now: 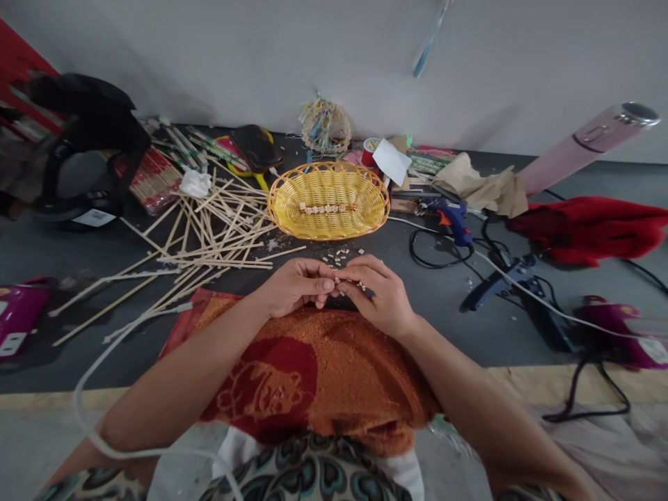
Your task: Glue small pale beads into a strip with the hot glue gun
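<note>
My left hand (pixel 303 287) and my right hand (pixel 380 292) meet over the near edge of the dark table, fingertips pinched together. Between them is a small pale piece (pixel 338 281), much like the short cut stick bits (pixel 339 257) scattered just beyond my fingers. A few more bits show by my right fingers. Behind them stands a yellow woven basket (pixel 328 223) with a strip of joined pale pieces (pixel 328 208) lying in it. An orange and red towel (pixel 360 369) lies under my wrists and over my lap.
Many thin wooden sticks (pixel 209 229) are heaped to the left. On the right lie a blue glue gun (pixel 453 219), dark blue cutters (pixel 501 282), a red cloth (pixel 595 226) and a pink flask (pixel 579 149). A white cable (pixel 83 376) crosses my left arm.
</note>
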The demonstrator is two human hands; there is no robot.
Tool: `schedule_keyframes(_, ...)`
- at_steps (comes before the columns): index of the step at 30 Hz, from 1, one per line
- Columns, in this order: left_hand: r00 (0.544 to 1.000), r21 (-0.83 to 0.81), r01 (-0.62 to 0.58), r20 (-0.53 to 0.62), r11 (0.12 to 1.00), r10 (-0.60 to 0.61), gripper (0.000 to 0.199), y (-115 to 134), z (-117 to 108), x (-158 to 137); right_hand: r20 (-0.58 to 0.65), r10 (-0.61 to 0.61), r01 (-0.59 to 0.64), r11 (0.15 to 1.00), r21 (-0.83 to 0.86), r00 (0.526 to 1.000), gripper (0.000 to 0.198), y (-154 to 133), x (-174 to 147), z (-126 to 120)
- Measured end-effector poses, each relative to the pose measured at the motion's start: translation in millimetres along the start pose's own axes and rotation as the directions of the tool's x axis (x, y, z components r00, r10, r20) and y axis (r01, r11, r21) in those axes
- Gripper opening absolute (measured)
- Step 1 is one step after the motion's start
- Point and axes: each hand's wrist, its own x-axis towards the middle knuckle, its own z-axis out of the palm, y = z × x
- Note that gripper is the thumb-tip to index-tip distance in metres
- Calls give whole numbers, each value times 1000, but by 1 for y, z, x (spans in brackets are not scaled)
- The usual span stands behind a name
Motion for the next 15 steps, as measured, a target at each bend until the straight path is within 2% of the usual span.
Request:
schedule_keyframes(7, 1000, 24, 0, -17, 1000, 0, 25, -1, 1, 0, -1, 3, -3, 999, 49, 1000, 21, 1, -1, -1)
schedule_keyframes(15, 999, 18, 9, -37, 1000, -8, 26, -1, 1, 1, 16, -2, 0, 996, 94, 1000, 18, 1, -1, 0)
